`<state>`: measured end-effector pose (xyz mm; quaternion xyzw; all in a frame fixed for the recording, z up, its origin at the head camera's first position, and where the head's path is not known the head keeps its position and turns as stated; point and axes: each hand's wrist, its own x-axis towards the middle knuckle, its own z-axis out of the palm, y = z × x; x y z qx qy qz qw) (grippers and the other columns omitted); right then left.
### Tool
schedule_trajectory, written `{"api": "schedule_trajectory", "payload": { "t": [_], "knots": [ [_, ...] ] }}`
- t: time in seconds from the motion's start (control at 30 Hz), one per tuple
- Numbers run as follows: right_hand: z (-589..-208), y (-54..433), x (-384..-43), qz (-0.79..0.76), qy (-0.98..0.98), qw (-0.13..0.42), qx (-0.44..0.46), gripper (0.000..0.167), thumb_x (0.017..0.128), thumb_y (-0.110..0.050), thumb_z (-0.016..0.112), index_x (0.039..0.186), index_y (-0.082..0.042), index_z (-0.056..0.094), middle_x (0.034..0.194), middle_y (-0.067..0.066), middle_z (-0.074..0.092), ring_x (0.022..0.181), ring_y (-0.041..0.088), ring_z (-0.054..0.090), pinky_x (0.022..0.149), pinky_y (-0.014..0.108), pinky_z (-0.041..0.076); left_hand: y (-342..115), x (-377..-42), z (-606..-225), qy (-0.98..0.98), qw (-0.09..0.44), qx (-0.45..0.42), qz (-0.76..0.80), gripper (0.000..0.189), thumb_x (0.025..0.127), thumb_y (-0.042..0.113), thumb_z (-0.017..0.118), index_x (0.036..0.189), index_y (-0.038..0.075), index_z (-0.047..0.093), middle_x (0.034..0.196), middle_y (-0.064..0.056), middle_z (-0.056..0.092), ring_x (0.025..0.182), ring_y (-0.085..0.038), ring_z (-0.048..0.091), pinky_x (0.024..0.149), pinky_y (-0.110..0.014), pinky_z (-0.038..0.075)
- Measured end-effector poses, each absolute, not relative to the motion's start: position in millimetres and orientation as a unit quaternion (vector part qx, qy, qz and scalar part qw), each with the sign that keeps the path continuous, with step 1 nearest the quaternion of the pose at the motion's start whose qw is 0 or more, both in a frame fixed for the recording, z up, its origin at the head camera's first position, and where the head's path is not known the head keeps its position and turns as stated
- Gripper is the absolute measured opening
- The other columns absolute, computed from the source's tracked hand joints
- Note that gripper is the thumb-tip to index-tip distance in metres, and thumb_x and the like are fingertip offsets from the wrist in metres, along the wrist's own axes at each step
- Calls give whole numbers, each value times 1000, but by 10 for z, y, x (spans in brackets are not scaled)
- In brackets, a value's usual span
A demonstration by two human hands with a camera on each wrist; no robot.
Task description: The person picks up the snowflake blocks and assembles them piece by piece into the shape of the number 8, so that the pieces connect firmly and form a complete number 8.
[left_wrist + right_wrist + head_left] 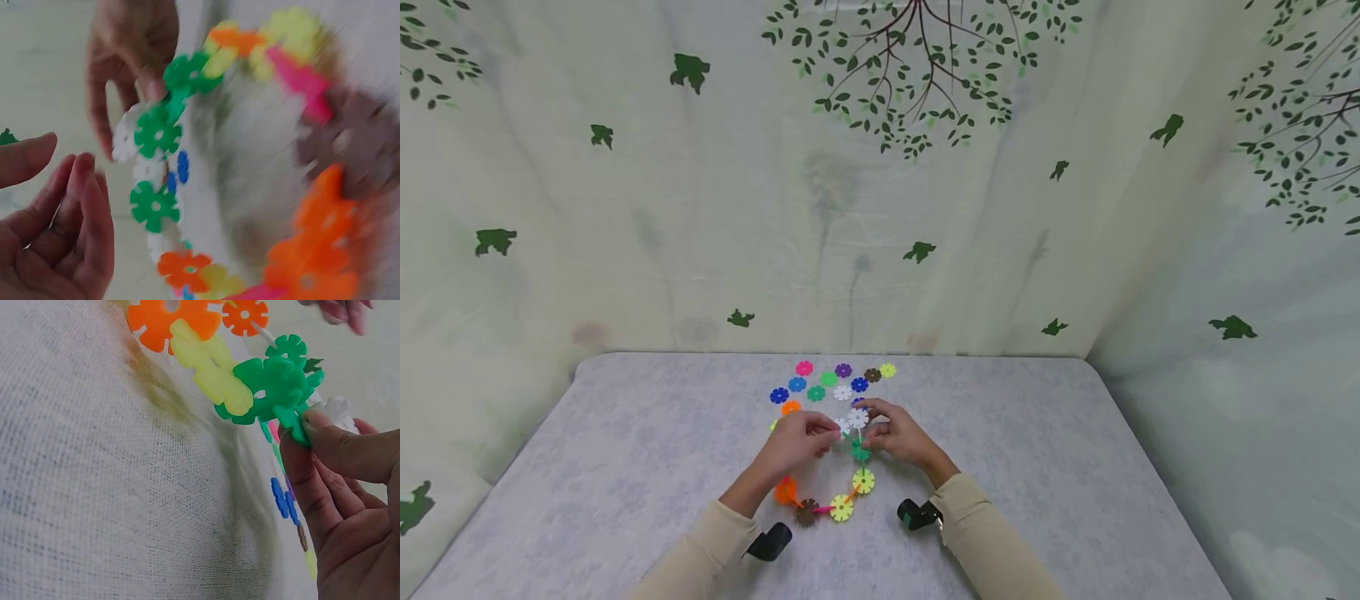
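A ring of interlocking plastic snowflake discs in green, white, yellow, pink, brown and orange lies between the hands. My right hand grips it at its far right part, thumb and forefinger pinching a green disc. A white disc shows behind that thumb. My left hand is beside the ring's far part, with a gap between its thumb and bent fingers and nothing held there. Green discs joined by white ones stand close to its fingertips. At the near side sits a brown disc beside orange ones.
Several loose discs in pink, purple, blue, green and yellow lie scattered at the back of the grey table, among them a purple disc. A curtain printed with leaves and birds hangs behind the table.
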<state>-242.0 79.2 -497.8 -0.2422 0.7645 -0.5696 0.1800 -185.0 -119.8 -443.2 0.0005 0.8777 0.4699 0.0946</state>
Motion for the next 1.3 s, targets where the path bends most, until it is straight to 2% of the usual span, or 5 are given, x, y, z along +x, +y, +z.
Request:
{"api": "schedule_trajectory", "payload": {
  "t": [0.13, 0.37, 0.63, 1.0, 1.3],
  "knots": [
    [-4980, 801, -2412, -570, 768, 165, -240, 59, 82, 15, 65, 136, -4, 50, 102, 14, 52, 71, 12, 57, 64, 20, 51, -1214, -2065, -4432, 915, 40, 25, 401, 14, 88, 20, 71, 96, 8, 72, 89, -1, 67, 85, -17, 60, 76, -35, 55],
    [-5034, 789, -2412, -573, 768, 157, -240, 60, 81, 15, 66, 136, -3, 51, 94, 12, 52, 71, 12, 54, 63, 19, 51, -1197, -2272, -4618, 902, 112, 37, 415, 13, 89, 19, 70, 91, 7, 71, 89, -2, 66, 84, -18, 60, 77, -36, 54],
    [-5021, 755, -2423, -582, 757, 161, -248, 61, 80, 17, 66, 137, -1, 49, 90, 6, 49, 69, 10, 53, 60, 17, 47, -1220, -2317, -4679, 886, 115, 14, 450, 15, 88, 19, 71, 96, 7, 70, 90, -4, 64, 83, -18, 60, 74, -36, 54],
    [-4995, 863, -2559, -570, 754, 205, -253, 66, 85, 4, 69, 144, -6, 41, 105, 12, 56, 79, 15, 63, 71, 26, 54, -1236, -2320, -4643, 886, 128, 18, 445, 11, 88, 17, 70, 93, 7, 72, 87, -2, 65, 80, -17, 57, 73, -32, 52],
    [-5078, 784, -3000, -434, 876, 136, -160, 32, 87, -15, 72, 117, -7, 66, 88, 3, 59, 76, 15, 54, 67, 26, 48, -1263, -2332, -4626, 886, 141, 5, 441, 15, 89, 17, 69, 97, 5, 71, 90, -4, 65, 83, -18, 58, 76, -33, 54]
  ]
}}
